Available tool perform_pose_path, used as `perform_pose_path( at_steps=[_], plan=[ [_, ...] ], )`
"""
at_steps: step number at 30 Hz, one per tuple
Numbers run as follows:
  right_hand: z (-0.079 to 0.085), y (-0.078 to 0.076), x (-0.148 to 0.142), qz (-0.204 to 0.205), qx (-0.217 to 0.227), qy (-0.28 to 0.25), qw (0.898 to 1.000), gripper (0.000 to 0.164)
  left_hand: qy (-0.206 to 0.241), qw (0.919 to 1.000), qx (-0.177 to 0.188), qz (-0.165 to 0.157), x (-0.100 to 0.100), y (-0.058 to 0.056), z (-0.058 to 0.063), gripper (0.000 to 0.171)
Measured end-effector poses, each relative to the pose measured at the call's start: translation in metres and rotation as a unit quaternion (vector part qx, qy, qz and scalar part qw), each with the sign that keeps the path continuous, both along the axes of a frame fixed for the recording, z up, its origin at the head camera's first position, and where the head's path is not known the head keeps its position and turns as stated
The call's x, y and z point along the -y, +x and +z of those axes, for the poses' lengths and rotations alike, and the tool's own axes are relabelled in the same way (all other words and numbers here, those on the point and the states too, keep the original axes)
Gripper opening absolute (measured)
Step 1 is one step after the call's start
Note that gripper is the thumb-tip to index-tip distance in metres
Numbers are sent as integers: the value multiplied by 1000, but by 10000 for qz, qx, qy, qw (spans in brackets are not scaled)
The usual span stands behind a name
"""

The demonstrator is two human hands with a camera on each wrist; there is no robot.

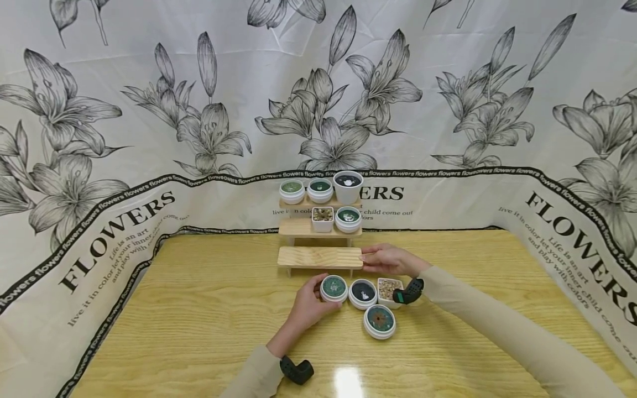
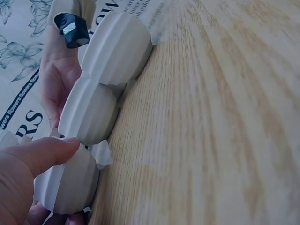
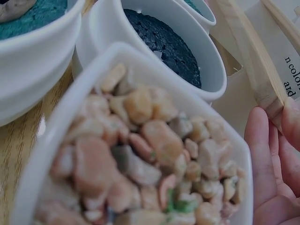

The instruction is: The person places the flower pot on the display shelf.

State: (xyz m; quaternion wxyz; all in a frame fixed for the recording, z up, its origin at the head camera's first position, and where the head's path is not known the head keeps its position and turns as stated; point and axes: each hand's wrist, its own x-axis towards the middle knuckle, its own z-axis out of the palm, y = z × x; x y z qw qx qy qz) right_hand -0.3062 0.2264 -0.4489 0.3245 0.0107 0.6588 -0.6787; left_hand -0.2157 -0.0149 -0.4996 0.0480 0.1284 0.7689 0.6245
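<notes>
your left hand [image 1: 309, 305] is curled partway closed around the round green-filled pot [image 1: 334, 287], thumb on the near side and fingers on the far side; the pot sits in front of the stand, and whether its base meets the table cannot be told. your right hand [image 1: 390, 260] pinches the right end of the lowest step [image 1: 320, 257], thumb against one face of the board and fingers against the other. a dark wrist unit is worn on each forearm, the left wrist unit [image 1: 297, 370] over a beige sleeve and the right wrist unit [image 1: 409, 291] partly covering the square pebble pot [image 1: 389, 288]. just to the right of your held pot stands the round dark-filled pot [image 1: 363, 293], with the square pebble pot beside it. nearer to you is the round teal-filled pot [image 1: 380, 320], which has a brown centre. behind these, on the table [image 1: 199, 309], is the three-step wooden stand [image 1: 298, 223]. its middle step [image 1: 293, 228] carries a small square pot [image 1: 322, 218] and a round white pot [image 1: 348, 219]; its top step [image 1: 311, 204] carries two low round pots [image 1: 292, 190] and, at the right end, a taller pot [image 1: 348, 186]. a flower-printed cloth [image 1: 214, 121] encloses the table at the back and sides.
</notes>
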Motion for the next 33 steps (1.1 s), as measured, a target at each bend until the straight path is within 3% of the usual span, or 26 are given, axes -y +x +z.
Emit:
perform_pose_path(
  at_steps=[5,7,9,12,14,17,33],
  plan=[
    [1,1,-1,28,55,-12,10000,58,48,10000,-51,71,-1,1,2,73],
    [2,1,-1,84,78,-37,9999,57,48,9999,-83,129,-3,7,14,71],
    [3,2,-1,90,68,-33,9999,57,11,9998,-93,197,-4,7,15,70],
    [3,3,-1,43,64,-65,9999,58,-95,9995,-79,285,-4,7,14,70],
    [3,3,0,2,52,-85,10000,60,-129,9994,-42,330,-4,1,2,72],
    [3,3,0,-5,71,-137,9999,60,-155,9991,-29,385,-4,1,0,71],
    [0,0,1,108,62,-42,9999,60,-345,9978,10,571,7,-3,6,69]
  ],
)
